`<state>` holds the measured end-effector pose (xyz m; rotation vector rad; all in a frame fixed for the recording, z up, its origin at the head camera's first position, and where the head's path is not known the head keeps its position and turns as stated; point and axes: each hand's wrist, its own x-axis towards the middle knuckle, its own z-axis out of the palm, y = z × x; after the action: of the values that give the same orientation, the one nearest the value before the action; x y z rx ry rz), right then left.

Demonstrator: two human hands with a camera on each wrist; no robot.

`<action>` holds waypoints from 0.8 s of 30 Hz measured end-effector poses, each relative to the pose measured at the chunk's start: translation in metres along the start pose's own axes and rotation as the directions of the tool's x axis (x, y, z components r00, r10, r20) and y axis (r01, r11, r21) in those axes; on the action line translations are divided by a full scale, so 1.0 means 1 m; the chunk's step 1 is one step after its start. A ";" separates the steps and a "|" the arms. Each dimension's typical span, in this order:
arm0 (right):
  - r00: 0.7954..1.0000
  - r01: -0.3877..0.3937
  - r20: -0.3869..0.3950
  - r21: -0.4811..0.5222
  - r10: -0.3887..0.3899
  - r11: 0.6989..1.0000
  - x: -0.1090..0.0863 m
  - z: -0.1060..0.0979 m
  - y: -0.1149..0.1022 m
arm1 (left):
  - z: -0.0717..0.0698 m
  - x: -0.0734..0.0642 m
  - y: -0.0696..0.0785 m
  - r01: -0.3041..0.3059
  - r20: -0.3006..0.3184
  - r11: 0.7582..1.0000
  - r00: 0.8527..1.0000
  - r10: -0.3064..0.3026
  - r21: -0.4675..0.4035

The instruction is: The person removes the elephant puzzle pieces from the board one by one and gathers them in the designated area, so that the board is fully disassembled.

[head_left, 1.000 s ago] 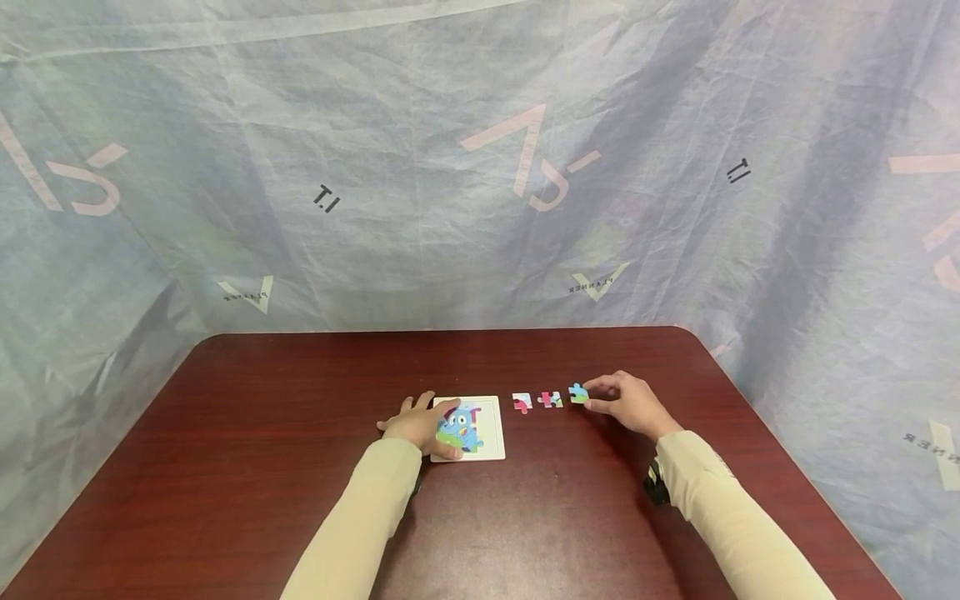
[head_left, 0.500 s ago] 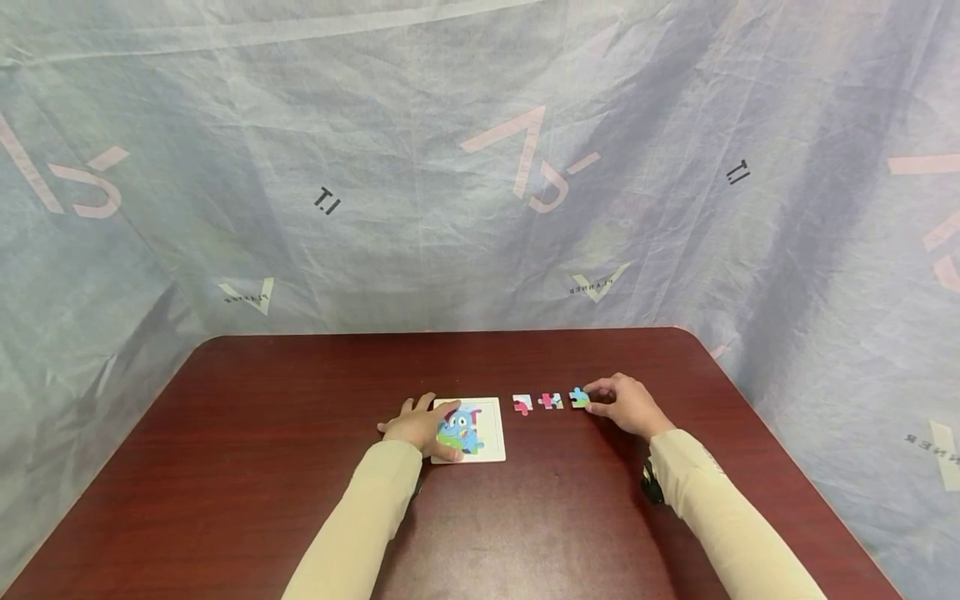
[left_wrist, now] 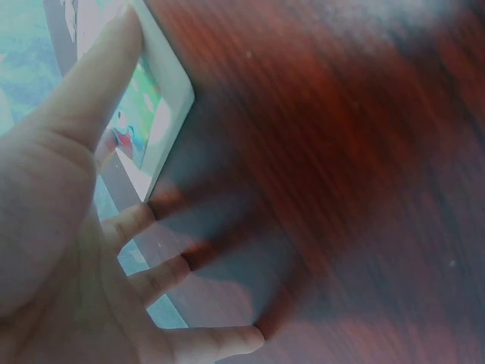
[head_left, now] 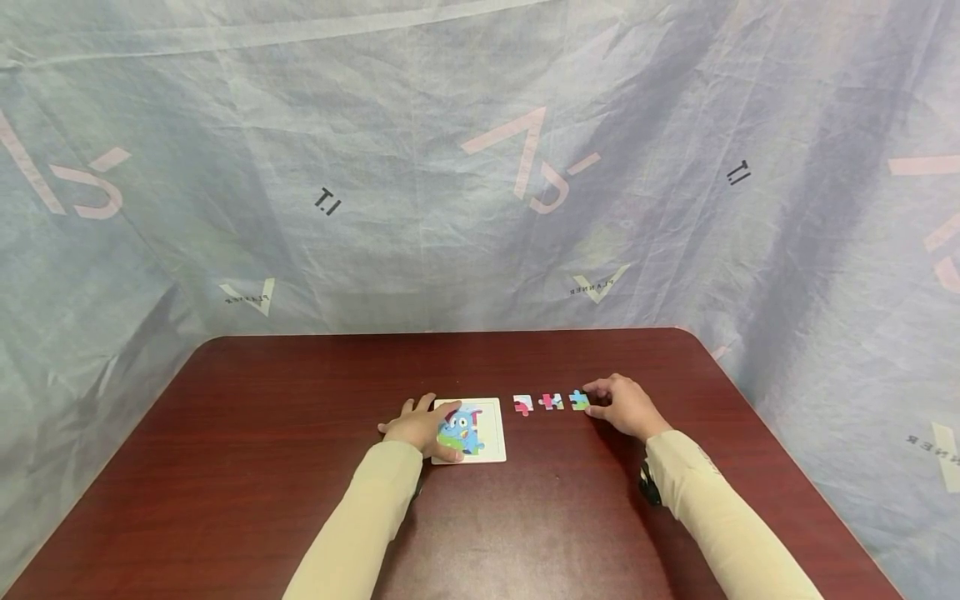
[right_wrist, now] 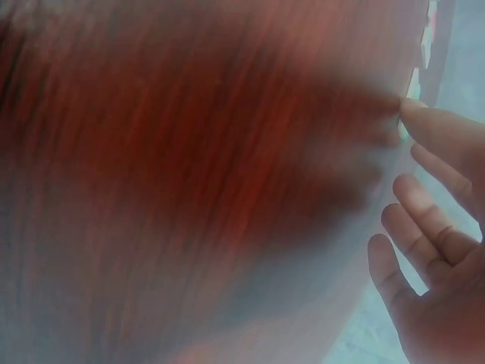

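Observation:
In the head view, my left hand (head_left: 415, 429) lies over the left side of a white-framed jigsaw puzzle board (head_left: 491, 429) with a blue cartoon creature on it. Thumb and index finger rest on the board; the other fingers are spread, and in the left wrist view their tips touch the table beside the white frame (left_wrist: 176, 106). To the right, my right hand (head_left: 626, 406) pinches a blue-and-green puzzle piece (head_left: 579, 401) by its right side with thumb and index finger, on the table. In the right wrist view the remaining fingers (right_wrist: 428, 216) are loosely bent, and that piece shows only as a sliver.
Two more puzzle pieces lie in a row between board and right hand: a pink-and-white one (head_left: 522, 404) and a pink one with several colours (head_left: 551, 402). They rest on a dark red wooden table (head_left: 300, 400). Grey printed cloth (head_left: 420, 208) hangs behind it.
The blue-and-green piece has turned slightly and now sits straighter in the row, with my right hand shifted a little along with it. The left hand and board stay put.

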<state>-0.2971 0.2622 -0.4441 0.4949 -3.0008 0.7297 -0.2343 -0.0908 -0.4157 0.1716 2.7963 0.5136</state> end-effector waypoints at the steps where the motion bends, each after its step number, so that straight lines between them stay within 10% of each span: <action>1: 1.000 0.001 0.000 0.000 -0.001 1.000 -0.001 0.000 -0.001 | 0.000 0.000 0.000 0.000 -0.001 1.000 1.000 0.000 -0.001; 24: 0.997 -0.013 -0.067 0.148 0.023 0.989 -0.020 0.012 -0.038 | 0.000 0.001 0.001 0.005 -0.010 1.000 1.000 -0.005 -0.008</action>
<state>-0.2659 0.2311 -0.4392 0.4372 -2.9054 0.9551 -0.2354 -0.0897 -0.4162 0.1605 2.8030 0.5258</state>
